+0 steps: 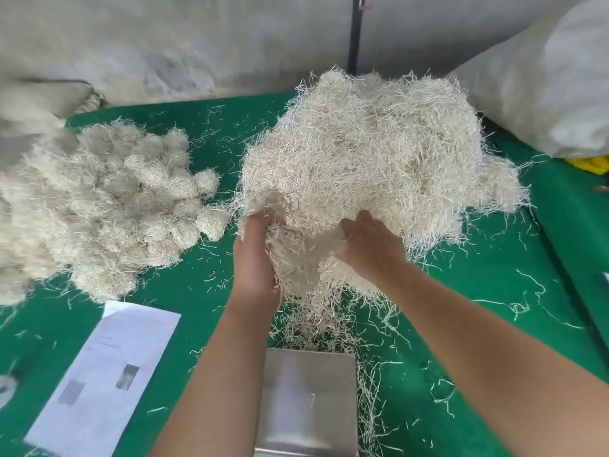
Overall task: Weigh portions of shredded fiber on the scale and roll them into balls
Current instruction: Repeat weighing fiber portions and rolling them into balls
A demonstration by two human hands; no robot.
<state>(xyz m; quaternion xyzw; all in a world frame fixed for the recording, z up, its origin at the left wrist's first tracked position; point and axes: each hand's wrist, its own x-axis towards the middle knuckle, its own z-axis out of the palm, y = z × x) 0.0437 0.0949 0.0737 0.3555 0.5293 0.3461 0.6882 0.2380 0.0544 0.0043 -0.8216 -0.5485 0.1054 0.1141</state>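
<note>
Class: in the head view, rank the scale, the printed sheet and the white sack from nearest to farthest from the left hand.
From the left hand:
1. Scale, just below it.
2. Printed sheet, lower left.
3. White sack, far upper right.

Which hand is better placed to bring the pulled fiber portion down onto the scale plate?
Probably the left hand: it cups the fiber portion from the side, almost above the scale plate. The right hand grips it farther right.
</note>
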